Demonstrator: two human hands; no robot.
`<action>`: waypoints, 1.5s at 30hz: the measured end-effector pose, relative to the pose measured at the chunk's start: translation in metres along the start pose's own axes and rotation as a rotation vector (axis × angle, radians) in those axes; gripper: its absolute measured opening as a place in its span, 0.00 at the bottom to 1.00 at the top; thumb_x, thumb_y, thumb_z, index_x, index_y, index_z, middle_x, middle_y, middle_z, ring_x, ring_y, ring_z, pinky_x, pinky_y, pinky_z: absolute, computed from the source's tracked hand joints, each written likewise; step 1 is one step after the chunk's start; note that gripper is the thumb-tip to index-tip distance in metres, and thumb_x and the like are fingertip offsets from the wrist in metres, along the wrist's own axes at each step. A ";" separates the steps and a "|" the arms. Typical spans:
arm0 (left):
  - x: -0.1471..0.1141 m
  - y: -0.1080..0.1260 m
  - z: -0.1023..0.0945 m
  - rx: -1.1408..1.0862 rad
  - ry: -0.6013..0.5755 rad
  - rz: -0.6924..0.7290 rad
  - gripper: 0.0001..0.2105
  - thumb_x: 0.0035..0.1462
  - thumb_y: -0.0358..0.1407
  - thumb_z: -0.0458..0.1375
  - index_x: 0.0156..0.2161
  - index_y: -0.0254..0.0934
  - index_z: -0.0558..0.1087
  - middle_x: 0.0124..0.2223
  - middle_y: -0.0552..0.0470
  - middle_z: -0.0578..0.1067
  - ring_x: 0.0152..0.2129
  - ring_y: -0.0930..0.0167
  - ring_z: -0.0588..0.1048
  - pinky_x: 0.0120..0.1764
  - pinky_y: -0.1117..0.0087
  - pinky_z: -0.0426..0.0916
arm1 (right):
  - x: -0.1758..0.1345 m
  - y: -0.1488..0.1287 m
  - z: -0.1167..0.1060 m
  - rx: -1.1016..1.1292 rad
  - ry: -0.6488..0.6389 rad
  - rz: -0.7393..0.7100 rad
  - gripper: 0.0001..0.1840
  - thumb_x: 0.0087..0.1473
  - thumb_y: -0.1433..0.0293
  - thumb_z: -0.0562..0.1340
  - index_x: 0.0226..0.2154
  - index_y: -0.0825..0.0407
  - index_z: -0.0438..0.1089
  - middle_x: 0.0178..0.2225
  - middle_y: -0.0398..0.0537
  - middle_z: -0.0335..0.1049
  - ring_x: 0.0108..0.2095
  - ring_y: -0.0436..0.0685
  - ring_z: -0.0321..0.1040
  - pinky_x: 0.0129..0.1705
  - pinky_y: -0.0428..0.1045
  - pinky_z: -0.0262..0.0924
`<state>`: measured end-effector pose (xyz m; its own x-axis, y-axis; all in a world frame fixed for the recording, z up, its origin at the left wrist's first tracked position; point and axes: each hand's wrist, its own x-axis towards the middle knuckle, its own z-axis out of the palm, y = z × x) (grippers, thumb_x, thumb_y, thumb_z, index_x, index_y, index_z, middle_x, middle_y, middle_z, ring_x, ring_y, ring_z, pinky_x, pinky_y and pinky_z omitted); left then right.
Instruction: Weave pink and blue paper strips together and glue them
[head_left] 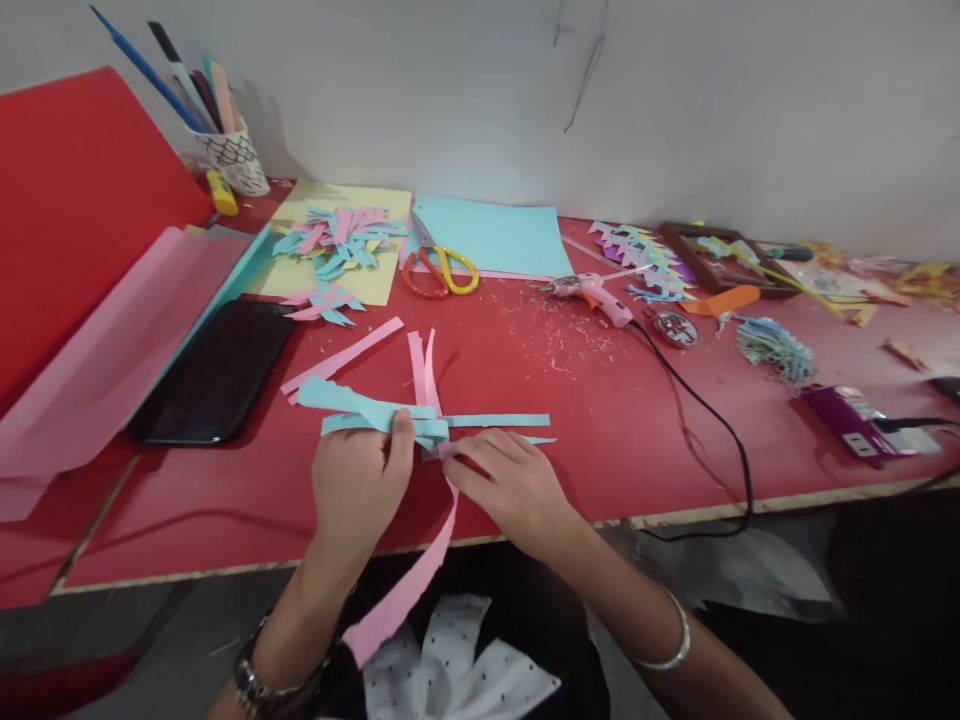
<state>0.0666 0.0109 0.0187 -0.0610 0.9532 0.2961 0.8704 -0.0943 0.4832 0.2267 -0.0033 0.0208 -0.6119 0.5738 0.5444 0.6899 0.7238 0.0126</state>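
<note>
Blue paper strips (367, 407) and pink paper strips (420, 565) cross each other in front of me at the table's near edge. My left hand (364, 475) is closed on the blue strips, its thumb pressing on top near the crossing. The fingers of my right hand (510, 480) pinch a pink strip just right of the crossing. One long pink strip hangs over the edge toward my lap, while other pink ends point away from me. A loose pink strip (352, 352) lies on the table behind my left hand.
Scissors (442, 272) lie by blue paper (495, 235) and a pile of folded paper strips (341, 238). Left are a black phone (217, 370), pink sheets (127, 350) and a pen cup (236, 160). A glue gun (592, 295) trails a black cord (705, 410) beside a purple power strip (847, 422).
</note>
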 end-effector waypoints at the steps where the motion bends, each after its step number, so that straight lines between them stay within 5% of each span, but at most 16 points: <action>1: 0.000 0.000 0.000 -0.002 -0.005 0.001 0.22 0.55 0.41 0.40 0.16 0.38 0.66 0.18 0.46 0.74 0.18 0.67 0.71 0.24 0.68 0.59 | 0.001 0.000 -0.001 -0.027 0.002 -0.015 0.16 0.57 0.77 0.51 0.26 0.53 0.70 0.27 0.43 0.72 0.28 0.49 0.63 0.29 0.46 0.55; 20: 0.000 0.005 -0.003 -0.008 -0.061 -0.104 0.23 0.53 0.42 0.40 0.13 0.37 0.65 0.15 0.45 0.71 0.15 0.68 0.68 0.20 0.71 0.54 | 0.002 0.002 0.004 0.127 -0.065 -0.057 0.17 0.59 0.76 0.48 0.28 0.55 0.69 0.29 0.46 0.73 0.30 0.49 0.65 0.34 0.45 0.57; 35: 0.001 0.006 -0.005 -0.063 -0.091 -0.055 0.21 0.52 0.39 0.40 0.11 0.39 0.58 0.12 0.48 0.67 0.13 0.70 0.66 0.19 0.70 0.54 | 0.000 0.004 0.002 0.222 -0.148 -0.049 0.18 0.60 0.75 0.47 0.28 0.55 0.69 0.32 0.48 0.71 0.33 0.50 0.65 0.37 0.45 0.59; 45: 0.000 0.005 -0.003 -0.084 -0.071 0.016 0.22 0.53 0.42 0.41 0.15 0.38 0.66 0.16 0.47 0.72 0.15 0.69 0.70 0.21 0.70 0.59 | -0.003 0.001 0.002 0.248 -0.230 -0.028 0.13 0.58 0.75 0.50 0.29 0.57 0.69 0.34 0.50 0.69 0.37 0.53 0.64 0.39 0.47 0.59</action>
<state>0.0690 0.0098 0.0239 -0.0099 0.9691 0.2465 0.8267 -0.1307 0.5472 0.2288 -0.0031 0.0176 -0.7199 0.6033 0.3431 0.5739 0.7955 -0.1947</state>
